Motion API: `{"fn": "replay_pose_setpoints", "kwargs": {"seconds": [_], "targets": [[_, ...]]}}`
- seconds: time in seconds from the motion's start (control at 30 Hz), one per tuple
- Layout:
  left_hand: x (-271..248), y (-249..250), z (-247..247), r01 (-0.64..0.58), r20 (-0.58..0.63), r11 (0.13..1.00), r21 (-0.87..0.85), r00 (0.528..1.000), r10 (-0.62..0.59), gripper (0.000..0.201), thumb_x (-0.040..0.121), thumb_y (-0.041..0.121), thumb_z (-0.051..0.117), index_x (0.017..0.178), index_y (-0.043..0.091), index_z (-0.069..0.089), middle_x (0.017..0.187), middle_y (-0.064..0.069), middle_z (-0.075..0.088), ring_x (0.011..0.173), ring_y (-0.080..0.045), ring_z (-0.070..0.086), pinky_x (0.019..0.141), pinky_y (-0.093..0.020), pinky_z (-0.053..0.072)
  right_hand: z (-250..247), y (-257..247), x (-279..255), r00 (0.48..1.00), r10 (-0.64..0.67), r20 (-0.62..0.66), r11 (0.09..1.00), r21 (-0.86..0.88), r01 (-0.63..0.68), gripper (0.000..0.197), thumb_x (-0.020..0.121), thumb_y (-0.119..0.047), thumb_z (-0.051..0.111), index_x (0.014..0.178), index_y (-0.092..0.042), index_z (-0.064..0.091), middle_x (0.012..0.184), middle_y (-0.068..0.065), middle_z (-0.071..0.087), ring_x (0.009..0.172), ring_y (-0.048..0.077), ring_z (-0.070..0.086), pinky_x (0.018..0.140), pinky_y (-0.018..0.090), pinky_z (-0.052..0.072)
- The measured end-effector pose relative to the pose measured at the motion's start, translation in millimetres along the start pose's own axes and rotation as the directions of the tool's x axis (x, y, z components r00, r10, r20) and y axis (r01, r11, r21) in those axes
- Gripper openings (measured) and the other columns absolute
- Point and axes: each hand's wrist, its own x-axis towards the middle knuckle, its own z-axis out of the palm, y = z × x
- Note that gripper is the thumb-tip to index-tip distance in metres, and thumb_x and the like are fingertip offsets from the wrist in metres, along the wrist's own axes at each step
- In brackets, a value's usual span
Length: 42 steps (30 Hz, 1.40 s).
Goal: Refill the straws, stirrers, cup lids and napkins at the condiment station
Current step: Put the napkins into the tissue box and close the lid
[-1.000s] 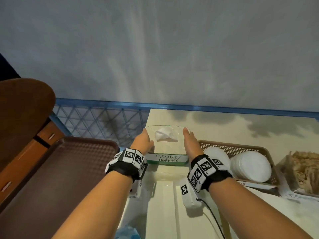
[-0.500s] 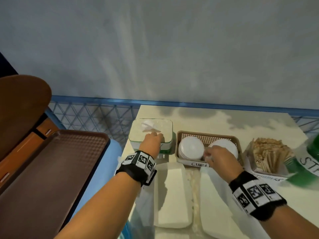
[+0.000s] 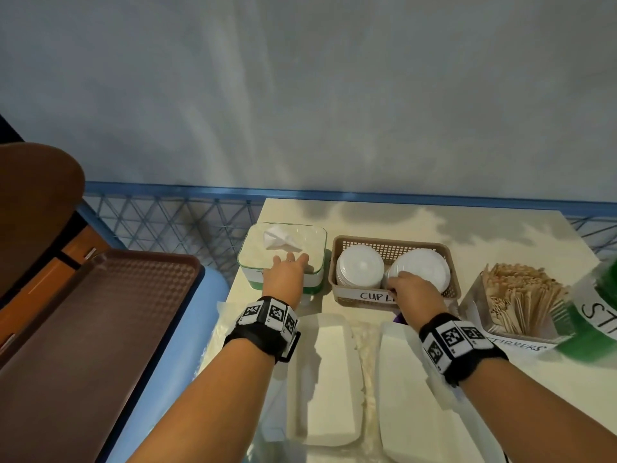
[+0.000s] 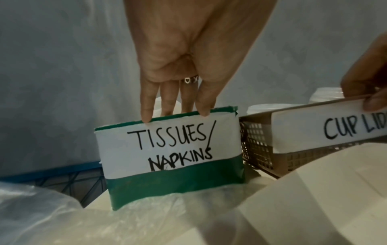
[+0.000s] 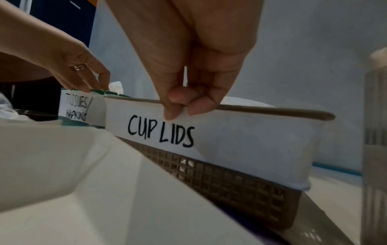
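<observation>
A green box labelled TISSUES/NAPKINS [image 3: 312, 237] [image 4: 167, 149] stands at the table's back left, a white tissue [image 3: 278, 240] poking out of its clear top. My left hand [image 3: 288, 260] [image 4: 178, 106] rests on the near top edge with straight fingers. To its right is a brown mesh basket labelled CUP LIDS [image 3: 394, 243] [image 5: 230, 179] with two stacks of white lids [image 3: 360, 267]. My right hand [image 3: 405, 285] [image 5: 182, 107] pinches the basket's front rim at the label. A box of wooden stirrers [image 3: 521, 295] and a green straw holder [image 3: 597, 315] stand further right.
Two white napkin packs [image 3: 329, 385] [image 3: 410, 396] lie in plastic wrap on the table in front of the containers. A brown serving tray [image 3: 83, 345] sits to the left, off the table. A blue mesh rail [image 3: 167, 225] and a grey wall close the back.
My right hand left the tissue box and moved right to pinch the lid basket's front rim. My left hand shifted from the box's side onto its top. The head view swung right.
</observation>
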Motion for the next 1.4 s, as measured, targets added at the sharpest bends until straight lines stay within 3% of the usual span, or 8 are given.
{"fn": "replay_pose_setpoints", "kwargs": {"seconds": [0.5,0.67,0.8,0.93,1.0,1.1,1.27,1.4], "targets": [[6,2,4,0.011,-0.004,0.999,-0.04,1.0,-0.011,0.045,0.086,-0.007,0.044,0.124,0.016,0.043,0.124,-0.012,0.047,0.113,-0.032,0.045,0.086,-0.046,0.049,-10,1,23,1.0,0.026,0.013,0.999,-0.033,-0.026,0.015,0.09,-0.016,0.055,0.103,-0.012,0.062,0.107,0.008,0.06,0.095,0.022,0.058,0.079,0.029,0.045],[2,16,-25,0.118,0.059,0.984,-0.135,0.992,-0.11,0.028,0.094,0.015,0.045,0.123,0.012,0.048,0.124,-0.013,0.053,0.116,-0.031,0.05,0.099,-0.051,0.04,-41,-7,4,0.982,0.097,-0.164,0.953,0.299,-0.044,0.021,0.088,-0.014,0.058,0.108,-0.011,0.063,0.106,0.006,0.062,0.093,0.02,0.057,0.079,0.026,0.043],[-10,58,-59,-0.081,-0.24,0.966,-0.246,0.971,0.02,0.024,0.092,0.015,0.051,0.113,0.004,0.054,0.114,-0.016,0.056,0.105,-0.034,0.056,0.088,-0.045,0.047,-99,-12,-37,0.879,0.214,-0.427,0.824,0.561,0.072,0.012,0.088,-0.014,0.059,0.097,-0.016,0.066,0.089,-0.004,0.064,0.08,0.011,0.057,0.077,0.021,0.045],[-38,128,-75,-0.327,-0.334,0.903,-0.279,0.915,0.228,0.016,0.091,0.009,0.051,0.104,0.004,0.059,0.107,-0.012,0.059,0.097,-0.03,0.059,0.082,-0.035,0.046,-152,5,-91,0.78,0.288,-0.556,0.783,0.606,0.143,0.009,0.089,-0.017,0.06,0.096,-0.018,0.064,0.086,-0.008,0.062,0.059,0.002,0.051,0.061,0.009,0.041],[-52,162,-71,-0.409,-0.333,0.872,-0.269,0.889,0.315,0.017,0.091,0.008,0.049,0.104,0.005,0.06,0.107,-0.011,0.061,0.096,-0.028,0.059,0.081,-0.032,0.045,-164,28,-117,0.74,0.314,-0.595,0.822,0.561,0.102,0.007,0.089,-0.016,0.059,0.094,-0.018,0.063,0.084,-0.007,0.06,0.058,0.002,0.05,0.056,0.01,0.037],[-68,206,-51,-0.479,-0.283,0.829,-0.288,0.87,0.405,0.018,0.09,0.006,0.051,0.107,0.007,0.06,0.109,-0.01,0.061,0.096,-0.028,0.06,0.084,-0.035,0.05,-162,71,-148,0.718,0.362,-0.594,0.89,0.45,-0.076,0.007,0.088,-0.012,0.059,0.093,-0.012,0.064,0.085,-0.002,0.062,0.061,0.005,0.05,0.063,0.018,0.036],[-85,259,-17,-0.551,-0.184,0.811,-0.198,0.834,0.521,0.032,0.087,-0.001,0.051,0.116,0.008,0.06,0.11,-0.014,0.064,0.099,-0.031,0.061,0.09,-0.042,0.049,-121,136,-174,0.721,0.459,-0.519,0.885,0.34,-0.318,0.023,0.084,-0.004,0.06,0.107,-0.006,0.062,0.113,0.016,0.058,0.096,0.029,0.056,0.081,0.035,0.044],[-87,282,2,-0.549,-0.088,0.83,-0.096,0.836,0.542,0.031,0.087,-0.003,0.049,0.115,0.006,0.06,0.111,-0.015,0.063,0.101,-0.031,0.06,0.085,-0.039,0.049,-102,164,-176,0.748,0.508,-0.428,0.859,0.317,-0.402,0.045,0.084,-0.003,0.06,0.128,-0.008,0.051,0.134,0.014,0.045,0.115,0.034,0.05,0.091,0.04,0.044]]}}
